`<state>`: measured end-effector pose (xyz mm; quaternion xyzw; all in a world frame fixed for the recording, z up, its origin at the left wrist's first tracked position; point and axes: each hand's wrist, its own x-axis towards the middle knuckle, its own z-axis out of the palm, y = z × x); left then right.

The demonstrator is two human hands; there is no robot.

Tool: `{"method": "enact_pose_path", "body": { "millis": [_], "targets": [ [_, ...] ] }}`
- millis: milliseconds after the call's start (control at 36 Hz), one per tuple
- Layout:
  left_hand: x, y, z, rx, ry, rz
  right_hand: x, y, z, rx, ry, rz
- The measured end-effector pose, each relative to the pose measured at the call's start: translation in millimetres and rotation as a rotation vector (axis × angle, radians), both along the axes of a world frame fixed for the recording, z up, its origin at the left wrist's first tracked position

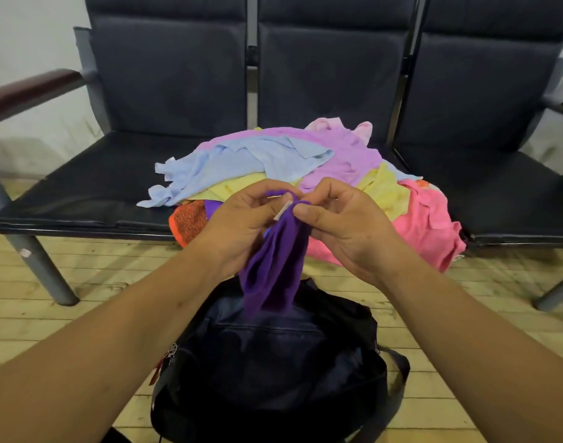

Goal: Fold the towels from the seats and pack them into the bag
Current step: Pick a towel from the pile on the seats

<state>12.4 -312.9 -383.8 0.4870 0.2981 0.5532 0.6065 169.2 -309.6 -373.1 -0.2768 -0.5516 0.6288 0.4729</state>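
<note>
Left hand [238,219]: fingers curled in, thumb and fingertips pinching the top edge of the purple towel [273,266] beside its small white tag [283,213].
Right hand [347,225]: curled the same way, pinching the same edge just beside the left, so the two grips nearly touch.
Purple towel: hangs bunched from both pinches, long axis vertical, not yet folded.
Key relation: the towel drops straight below the hands, its lower end just above the bag [273,362]. Both hands are equally near it, so spreading the edge sideways looks like the next need.
Bag: dark, on the floor directly beneath the hands (I cannot tell whether its mouth is open).
Towel pile [305,161]: beyond the hands, heaped on the middle of the seats [114,180], spilling over the front edge.
</note>
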Motion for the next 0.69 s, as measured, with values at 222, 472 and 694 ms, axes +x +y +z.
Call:
{"method": "enact_pose_path", "body": {
  "millis": [222,472,694],
  "targets": [
    [-7,1,-3,-0.032,0.186,-0.023,4,5,0,0.009,0.002,-0.064],
    [-23,-8,-16,0.176,1.004,-0.047,22,8,0,0.036,-0.085,-0.238],
    [-41,-7,-10,0.219,1.172,0.069,45,8,0,0.066,-0.306,-0.401]
  ]
}}
